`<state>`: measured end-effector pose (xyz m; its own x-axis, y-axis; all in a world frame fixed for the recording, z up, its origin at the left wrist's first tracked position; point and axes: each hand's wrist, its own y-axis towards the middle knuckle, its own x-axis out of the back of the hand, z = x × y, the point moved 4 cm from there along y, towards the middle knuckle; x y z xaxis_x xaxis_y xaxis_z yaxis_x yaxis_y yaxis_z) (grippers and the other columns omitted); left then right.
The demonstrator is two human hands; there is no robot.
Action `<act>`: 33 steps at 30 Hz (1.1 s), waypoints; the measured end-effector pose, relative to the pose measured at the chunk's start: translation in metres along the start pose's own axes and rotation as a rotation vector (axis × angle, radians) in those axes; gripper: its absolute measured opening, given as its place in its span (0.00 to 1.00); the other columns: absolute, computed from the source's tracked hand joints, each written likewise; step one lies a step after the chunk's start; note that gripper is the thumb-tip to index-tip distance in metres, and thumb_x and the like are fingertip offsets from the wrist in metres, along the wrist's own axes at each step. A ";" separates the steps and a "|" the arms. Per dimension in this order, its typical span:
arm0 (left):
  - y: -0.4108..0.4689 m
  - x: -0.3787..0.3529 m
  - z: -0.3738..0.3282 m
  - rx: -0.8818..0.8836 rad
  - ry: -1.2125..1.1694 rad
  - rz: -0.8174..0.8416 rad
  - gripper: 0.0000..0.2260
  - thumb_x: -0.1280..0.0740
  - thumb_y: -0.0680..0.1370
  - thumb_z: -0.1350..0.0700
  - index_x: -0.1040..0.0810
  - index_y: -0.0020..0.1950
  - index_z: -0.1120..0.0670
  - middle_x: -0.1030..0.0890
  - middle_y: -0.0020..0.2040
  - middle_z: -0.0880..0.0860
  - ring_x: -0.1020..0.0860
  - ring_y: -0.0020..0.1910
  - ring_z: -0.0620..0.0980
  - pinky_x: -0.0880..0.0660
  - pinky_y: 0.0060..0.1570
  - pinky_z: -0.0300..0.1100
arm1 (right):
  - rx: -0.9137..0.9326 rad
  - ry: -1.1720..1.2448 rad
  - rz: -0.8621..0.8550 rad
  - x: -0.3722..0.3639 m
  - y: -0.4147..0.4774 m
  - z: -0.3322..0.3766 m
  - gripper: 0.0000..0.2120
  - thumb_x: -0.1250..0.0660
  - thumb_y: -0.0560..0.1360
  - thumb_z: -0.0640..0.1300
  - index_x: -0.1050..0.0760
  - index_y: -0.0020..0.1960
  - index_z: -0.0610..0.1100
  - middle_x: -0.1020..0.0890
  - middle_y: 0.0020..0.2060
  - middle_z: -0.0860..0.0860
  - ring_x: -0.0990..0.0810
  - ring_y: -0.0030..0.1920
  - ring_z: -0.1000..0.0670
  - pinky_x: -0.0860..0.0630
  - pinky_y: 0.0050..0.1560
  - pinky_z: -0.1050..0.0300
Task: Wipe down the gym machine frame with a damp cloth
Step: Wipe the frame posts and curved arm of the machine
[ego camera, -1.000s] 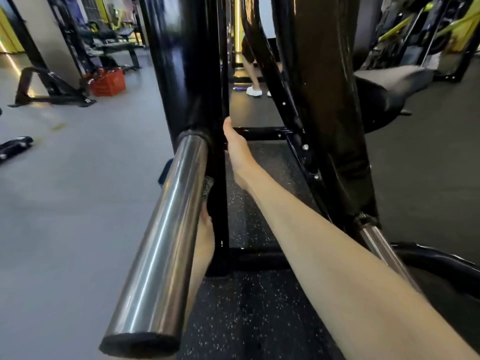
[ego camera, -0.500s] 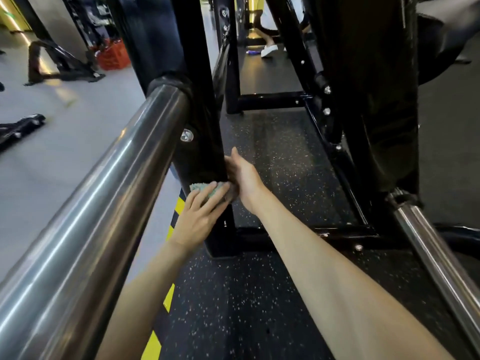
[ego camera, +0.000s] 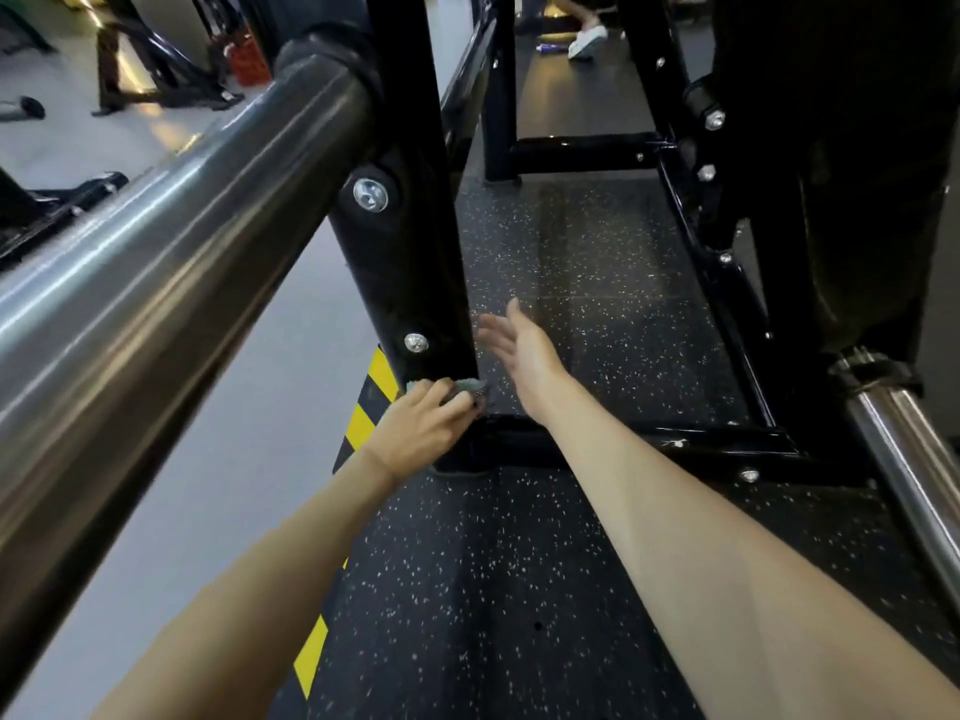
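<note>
- While I watch through the head camera, the left hand [ego camera: 426, 426] grips a greenish cloth [ego camera: 465, 386], fingers curled over it, and presses it against the foot of the black frame post [ego camera: 415, 241].
- The cloth sits at the very bottom of the post, just above the black base rail [ego camera: 649, 440] that runs along the floor to the right.
- The right hand [ego camera: 522, 348] holds nothing, its fingers straight and spread, just beside the post's right face. The fingertips are blurred, and I cannot tell whether they touch the metal.
- A thick steel bar [ego camera: 182, 226] slants from the post's upper part toward the lower left of my view, above the left forearm. A second steel bar [ego camera: 906, 459] shows at the right edge.
- Two silver bolts mark the post: an upper bolt [ego camera: 370, 194] and a lower bolt [ego camera: 415, 343], just above the cloth.
- Speckled rubber matting [ego camera: 519, 589] lies under both forearms, with a yellow-and-black hazard strip [ego camera: 363, 418] along its left edge, against the grey floor [ego camera: 234, 485].
- Far back, a red crate [ego camera: 249, 59] stands at upper left, and another person's white shoe [ego camera: 587, 39] shows near the top.
</note>
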<state>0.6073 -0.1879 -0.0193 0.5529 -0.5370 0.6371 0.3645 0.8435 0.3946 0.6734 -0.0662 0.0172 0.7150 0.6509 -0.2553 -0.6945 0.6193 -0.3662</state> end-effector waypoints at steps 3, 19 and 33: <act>0.010 0.016 0.005 0.208 -0.009 -0.108 0.17 0.43 0.78 0.60 0.19 0.60 0.51 0.32 0.49 0.53 0.31 0.49 0.55 0.37 0.42 0.46 | -0.015 -0.097 -0.003 0.003 0.005 -0.010 0.21 0.49 0.83 0.57 0.22 0.56 0.45 0.20 0.59 0.48 0.24 0.63 0.49 0.38 0.71 0.49; -0.022 -0.015 0.001 0.618 -0.462 -0.265 0.13 0.29 0.72 0.69 0.25 0.50 0.55 0.31 0.43 0.52 0.32 0.37 0.54 0.33 0.33 0.48 | -0.106 -0.180 -0.054 0.000 0.030 -0.067 0.14 0.47 0.84 0.48 0.25 0.46 0.47 0.20 0.45 0.49 0.21 0.50 0.48 0.26 0.58 0.53; -0.011 -0.032 -0.057 0.720 -0.464 -0.098 0.09 0.31 0.71 0.69 0.18 0.48 0.59 0.29 0.45 0.53 0.34 0.39 0.54 0.36 0.34 0.48 | -0.146 -0.097 -0.075 0.014 0.033 -0.074 0.20 0.45 0.82 0.56 0.20 0.48 0.45 0.18 0.53 0.45 0.21 0.56 0.44 0.27 0.64 0.46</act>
<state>0.6280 -0.1805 -0.0813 0.1244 -0.6804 0.7222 -0.2565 0.6811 0.6858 0.6664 -0.0694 -0.0641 0.7483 0.6490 -0.1376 -0.6156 0.6020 -0.5085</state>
